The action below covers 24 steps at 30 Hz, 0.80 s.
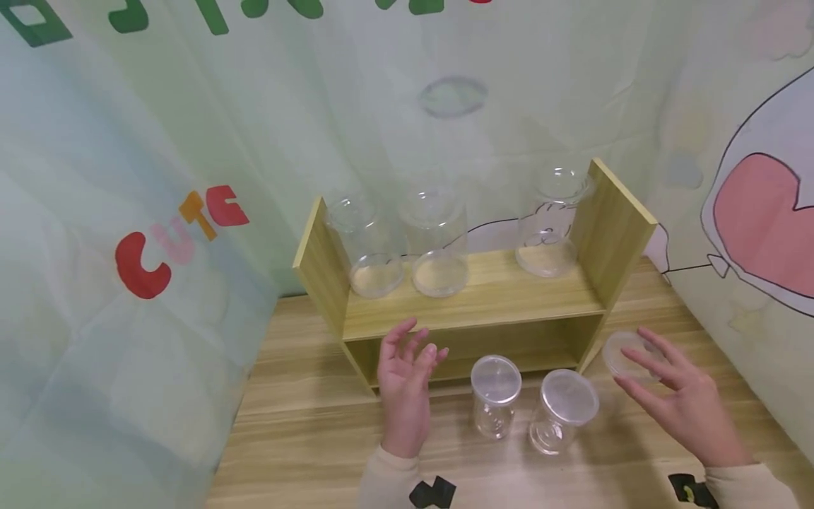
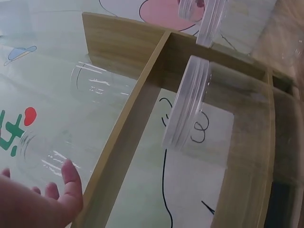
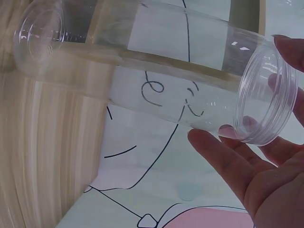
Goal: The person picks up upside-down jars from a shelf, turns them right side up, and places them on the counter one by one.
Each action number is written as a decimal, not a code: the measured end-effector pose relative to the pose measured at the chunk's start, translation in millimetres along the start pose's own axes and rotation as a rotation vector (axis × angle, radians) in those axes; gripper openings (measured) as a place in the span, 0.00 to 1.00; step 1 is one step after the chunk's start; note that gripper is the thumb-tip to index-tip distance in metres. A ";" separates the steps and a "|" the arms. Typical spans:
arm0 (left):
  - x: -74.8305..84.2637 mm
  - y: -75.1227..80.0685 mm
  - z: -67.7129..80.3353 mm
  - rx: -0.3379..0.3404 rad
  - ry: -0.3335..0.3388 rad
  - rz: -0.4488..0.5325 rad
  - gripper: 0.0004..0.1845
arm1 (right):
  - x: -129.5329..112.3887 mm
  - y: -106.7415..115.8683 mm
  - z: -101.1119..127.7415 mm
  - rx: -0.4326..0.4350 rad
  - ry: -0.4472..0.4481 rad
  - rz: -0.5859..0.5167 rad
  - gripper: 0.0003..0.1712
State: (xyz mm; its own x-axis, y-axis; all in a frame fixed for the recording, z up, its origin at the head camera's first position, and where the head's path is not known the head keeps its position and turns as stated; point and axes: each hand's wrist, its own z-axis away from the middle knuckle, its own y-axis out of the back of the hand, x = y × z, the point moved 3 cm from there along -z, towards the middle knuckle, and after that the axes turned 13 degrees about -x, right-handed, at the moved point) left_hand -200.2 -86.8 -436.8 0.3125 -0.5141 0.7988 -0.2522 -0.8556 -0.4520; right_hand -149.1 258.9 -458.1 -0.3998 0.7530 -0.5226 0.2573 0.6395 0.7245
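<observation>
Jars: three stand on the shelf (image 1: 483, 300) top, centre frame; two lidded jars (image 1: 496, 396) wait below. Right hand (image 1: 683, 403), lower right, lightly grasps a sixth jar (image 1: 626, 353); left hand (image 1: 403, 382) hovers released.

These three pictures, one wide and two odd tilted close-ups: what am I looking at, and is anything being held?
No machine here: a person works with bare hands. The wide picture comes from a head camera; each close-up from a camera on one wrist. A wooden shelf stands on a table, with three clear jars on top and two lidded jars in front. The left hand hovers open, holding nothing. The right hand has its fingers round the top of another clear jar beside the shelf.
</observation>
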 end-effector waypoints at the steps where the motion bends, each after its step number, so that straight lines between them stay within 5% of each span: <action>1: 2.3 2.0 -1.5 0.014 -0.013 -0.030 0.23 | 0.5 -1.4 0.9 -0.003 -0.003 -0.005 0.28; 8: 24.4 16.6 -15.2 0.106 -0.128 -0.248 0.25 | 3.8 -8.1 4.5 -0.006 -0.014 -0.010 0.27; 18: 61.3 32.1 -35.3 0.152 -0.450 -0.635 0.23 | 5.1 -13.6 4.4 -0.052 -0.021 0.030 0.27; 24: 86.7 45.2 -49.6 0.235 -0.605 -0.895 0.25 | 5.8 -16.5 6.9 -0.083 -0.037 -0.002 0.26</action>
State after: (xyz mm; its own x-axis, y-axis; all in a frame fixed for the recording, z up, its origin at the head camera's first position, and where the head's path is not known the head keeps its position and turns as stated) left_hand -230.0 -167.1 -368.2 0.7078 0.4066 0.5777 0.4489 -0.8903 0.0766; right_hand -149.6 253.8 -476.2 -0.3673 0.7579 -0.5392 0.1820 0.6270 0.7574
